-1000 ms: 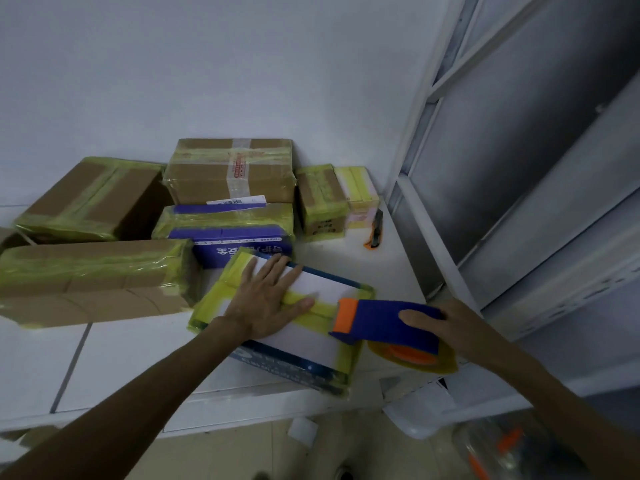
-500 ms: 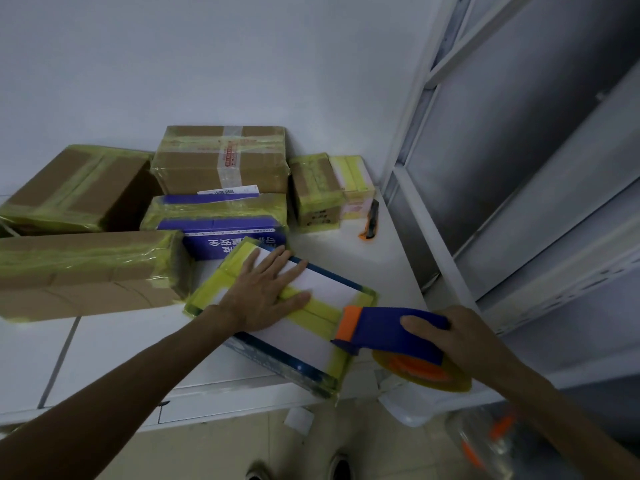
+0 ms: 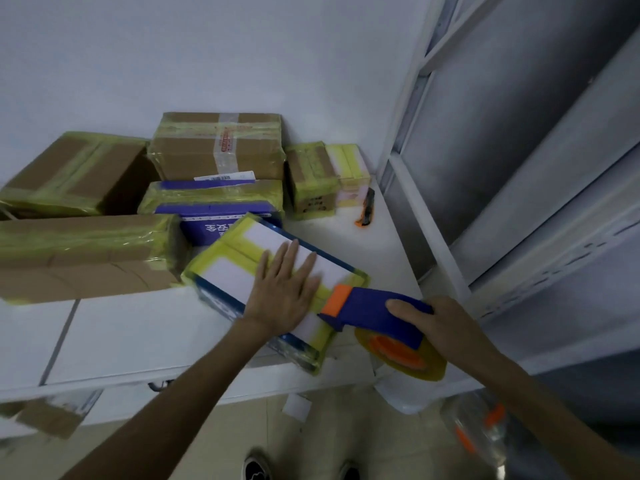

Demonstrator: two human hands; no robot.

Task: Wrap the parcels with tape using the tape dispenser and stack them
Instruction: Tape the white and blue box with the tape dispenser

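The white table [image 3: 114, 334] is sitting bare at front-left. The flat parcel [image 3: 239, 268] is resting with its corner right at the front edge, left hand [image 3: 282, 292] pressing flat on it, right hand [image 3: 440, 320] gripping the tape dispenser [image 3: 377, 313] at its right end. Taped boxes [image 3: 214, 150] are crowding the back wall.

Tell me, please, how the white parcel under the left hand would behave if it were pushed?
Probably stiff: the parcel has a flat top that shows no sag under the left hand pressing it. It would likely slide easily, given glossy tape on a smooth table. Its near corner lies close to the table's front edge, so it might tip off.
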